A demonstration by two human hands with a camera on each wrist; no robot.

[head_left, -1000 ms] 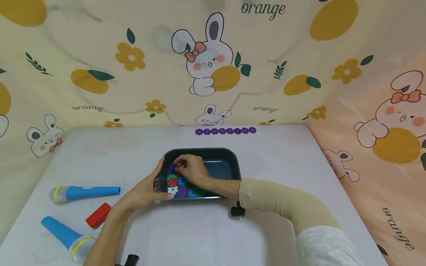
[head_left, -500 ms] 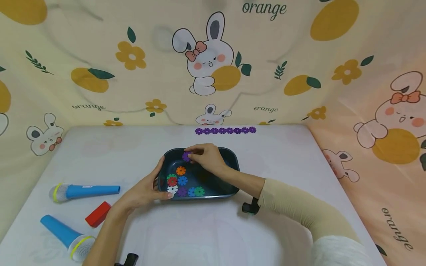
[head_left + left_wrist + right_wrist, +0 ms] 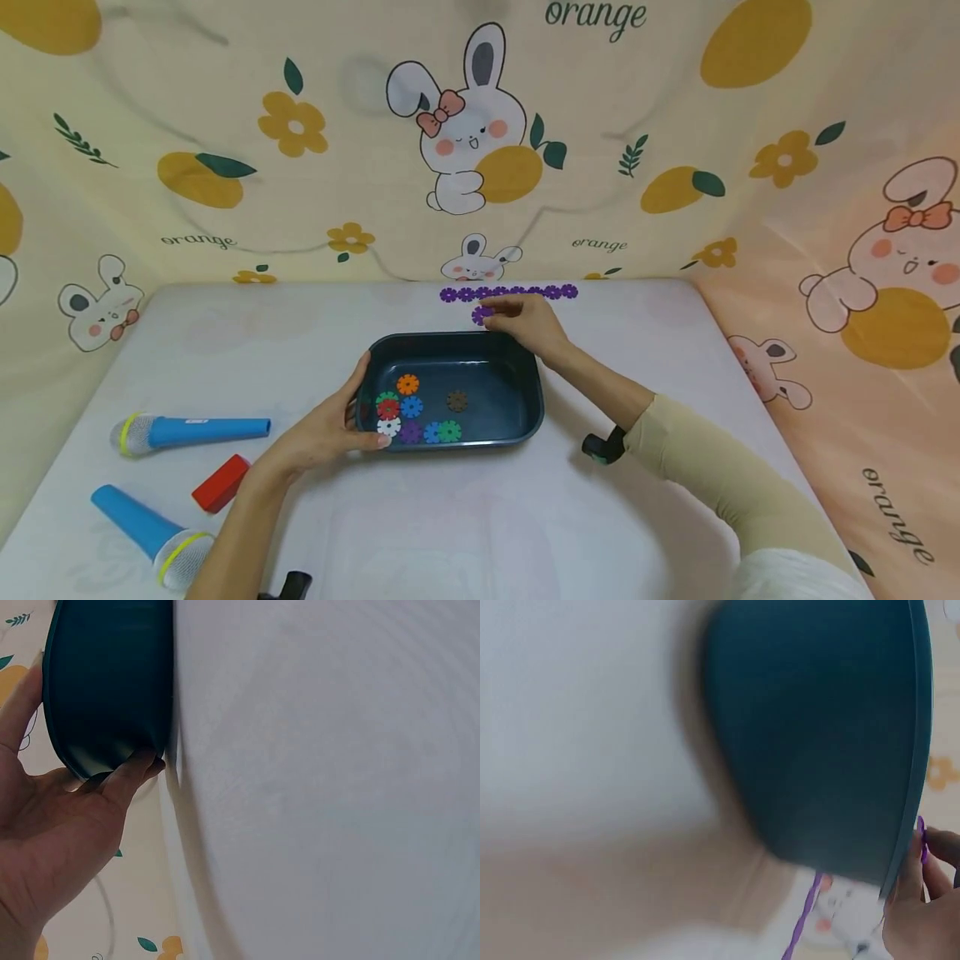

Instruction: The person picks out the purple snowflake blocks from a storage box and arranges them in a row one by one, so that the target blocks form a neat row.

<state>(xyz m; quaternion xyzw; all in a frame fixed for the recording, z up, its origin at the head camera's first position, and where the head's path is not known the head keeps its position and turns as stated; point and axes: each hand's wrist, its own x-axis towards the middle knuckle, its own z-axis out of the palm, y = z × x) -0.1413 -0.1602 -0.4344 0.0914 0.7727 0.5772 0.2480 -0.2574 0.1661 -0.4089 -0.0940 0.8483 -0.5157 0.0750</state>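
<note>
My right hand [image 3: 529, 323] pinches a purple snowflake building disc [image 3: 480, 315] just beyond the far rim of a dark blue tray [image 3: 517, 425]. In the right wrist view the same disc [image 3: 922, 838] shows edge-on between thumb and fingers. Behind that hand, a row of purple snowflake discs [image 3: 457, 295] lies along the table's back edge, partly covered by the fingers. My left hand [image 3: 322, 433] holds the tray's left end, its thumb at the front corner; the left wrist view shows its fingers against the tray wall [image 3: 112, 682]. Inside lie several discs, among them orange [image 3: 407, 384] and brown [image 3: 457, 401] ones.
On the left of the white table [image 3: 450, 525] lie a blue toy microphone [image 3: 202, 431], a second microphone [image 3: 142, 525] and a red block [image 3: 221, 483]. A patterned cloth [image 3: 337, 167] hangs behind the table.
My right hand has lifted the purple disc out of the tray's left part and carried it right and away, past the far rim. The left hand and tray have stayed in place.
</note>
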